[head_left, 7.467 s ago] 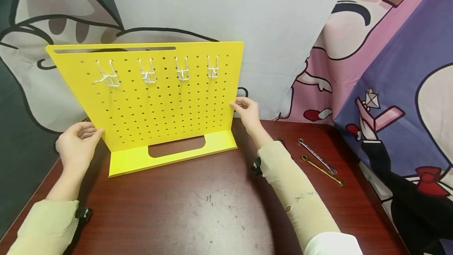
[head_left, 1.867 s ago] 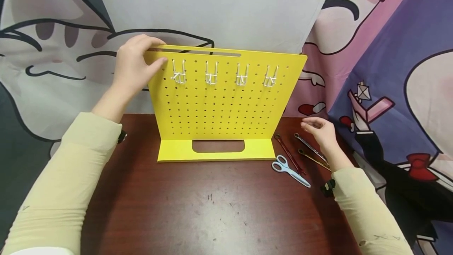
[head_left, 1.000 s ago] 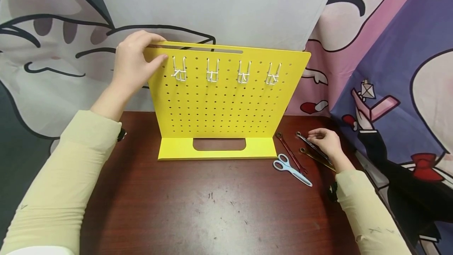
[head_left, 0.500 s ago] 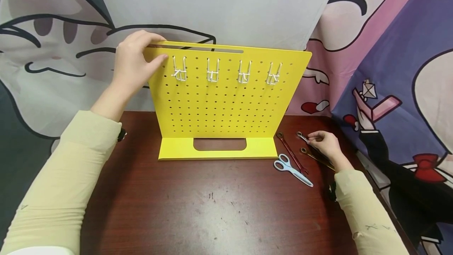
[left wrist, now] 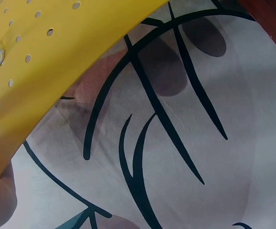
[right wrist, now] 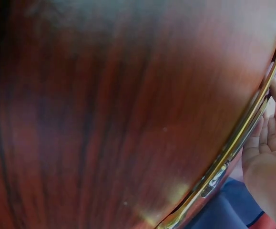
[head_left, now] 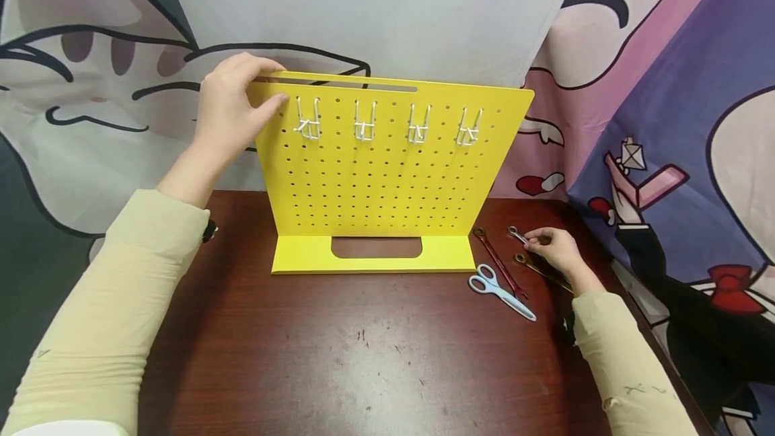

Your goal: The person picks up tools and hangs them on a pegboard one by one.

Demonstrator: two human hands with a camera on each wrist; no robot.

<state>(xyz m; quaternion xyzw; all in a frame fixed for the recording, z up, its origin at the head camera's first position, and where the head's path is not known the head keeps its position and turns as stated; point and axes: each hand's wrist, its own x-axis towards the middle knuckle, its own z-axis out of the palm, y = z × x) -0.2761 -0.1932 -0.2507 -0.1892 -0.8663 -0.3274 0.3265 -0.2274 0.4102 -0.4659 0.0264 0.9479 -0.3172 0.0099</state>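
A yellow pegboard (head_left: 375, 180) stands upright on its base, with several white wire hooks (head_left: 364, 120) in a row near its top. My left hand (head_left: 233, 103) grips its upper left corner, thumb in front and fingers behind the top edge. At the right, my right hand (head_left: 557, 249) pinches a silver wrench (head_left: 517, 234) that lies on the table. Just in front of that hand is a gold wrench (head_left: 535, 271), partly covered by it in the head view. In the right wrist view the gold wrench (right wrist: 242, 126) lies before the fingers (right wrist: 266, 136).
A red wrench (head_left: 499, 261) and light blue scissors (head_left: 499, 293) lie between the pegboard and my right hand. The dark wooden table (head_left: 339, 348) meets printed cloth walls (head_left: 387, 12) at the back and right.
The pegboard has been shifted right and squared up; my left hand went to its top corner. My right hand left the board, came down to the silver wrench and took hold of it.
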